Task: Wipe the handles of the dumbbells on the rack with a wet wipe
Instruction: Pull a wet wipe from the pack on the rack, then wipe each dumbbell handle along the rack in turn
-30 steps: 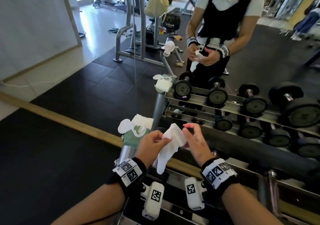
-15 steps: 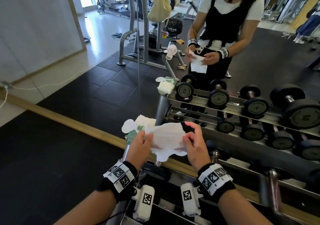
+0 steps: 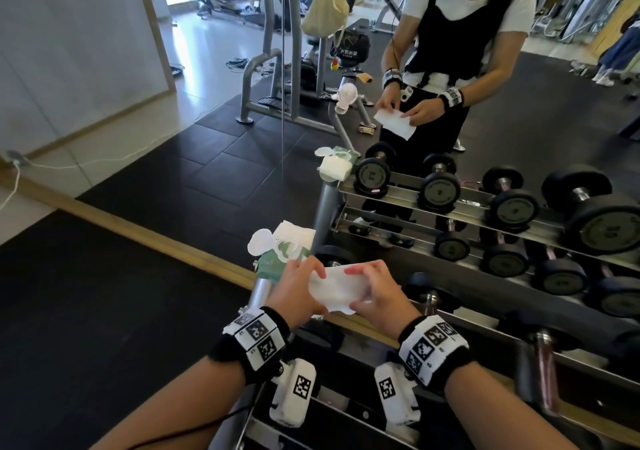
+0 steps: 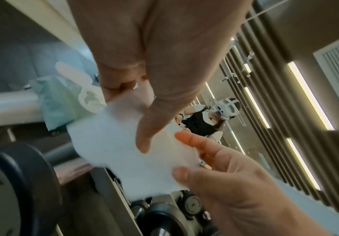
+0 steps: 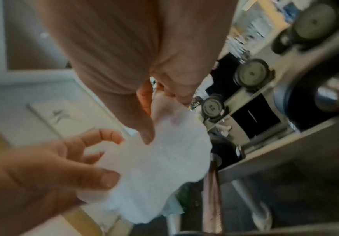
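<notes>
Nearest, the left hand (image 3: 298, 290) and the right hand (image 3: 378, 296) each pinch one end of a white wet wipe (image 3: 335, 289), held spread between them in the air above the near end of the rack (image 3: 460, 314). In the left wrist view the left thumb and fingers (image 4: 144, 140) are pressed on the wipe's upper edge while the right hand's fingers grip its lower corner; the right wrist view shows the same hold from the other side, the sheet crumpled and sagging between the two grips. Just beyond the left hand, on top of the rack's upright post, sits a green pack of wipes (image 3: 277, 259) with its white lid flipped open. To the right, a dumbbell (image 3: 429, 302) with a pinkish handle lies on the rack's rails, close under the wipe but apart from it. Farther off stands a mirror (image 3: 207, 103), reflecting the rows of black dumbbells, a person holding the wipe, and a gym machine.
</notes>
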`<action>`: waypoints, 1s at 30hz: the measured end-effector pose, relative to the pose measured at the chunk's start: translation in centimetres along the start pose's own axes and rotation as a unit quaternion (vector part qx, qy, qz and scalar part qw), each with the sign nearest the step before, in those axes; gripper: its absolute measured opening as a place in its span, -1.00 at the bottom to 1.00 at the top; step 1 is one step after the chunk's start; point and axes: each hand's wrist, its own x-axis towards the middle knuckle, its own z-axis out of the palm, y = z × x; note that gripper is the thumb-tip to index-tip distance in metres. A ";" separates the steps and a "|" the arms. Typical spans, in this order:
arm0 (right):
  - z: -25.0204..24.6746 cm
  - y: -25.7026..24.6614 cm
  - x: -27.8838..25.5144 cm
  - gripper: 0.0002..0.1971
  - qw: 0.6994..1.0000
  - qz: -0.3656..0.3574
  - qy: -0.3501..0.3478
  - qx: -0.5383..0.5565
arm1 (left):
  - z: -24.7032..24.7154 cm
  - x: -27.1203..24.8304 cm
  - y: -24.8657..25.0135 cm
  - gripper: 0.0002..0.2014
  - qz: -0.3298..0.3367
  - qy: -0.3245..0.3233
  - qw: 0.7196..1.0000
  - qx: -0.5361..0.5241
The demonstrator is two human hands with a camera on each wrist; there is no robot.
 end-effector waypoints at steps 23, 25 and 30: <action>5.6 0.8 3.2 -0.89 0.977 0.096 0.179 0.065 | 0.4 1.2 -4.8 -0.91 0.001 0.107 0.982 -0.155; 6.6 0.6 3.7 -0.87 0.967 0.113 0.210 0.086 | 1.1 1.5 -4.5 -0.89 0.001 0.127 0.978 -0.163; 8.1 0.4 4.1 -0.90 0.940 0.128 0.241 0.203 | 2.5 2.6 -4.0 -0.94 -0.018 0.086 0.969 -0.233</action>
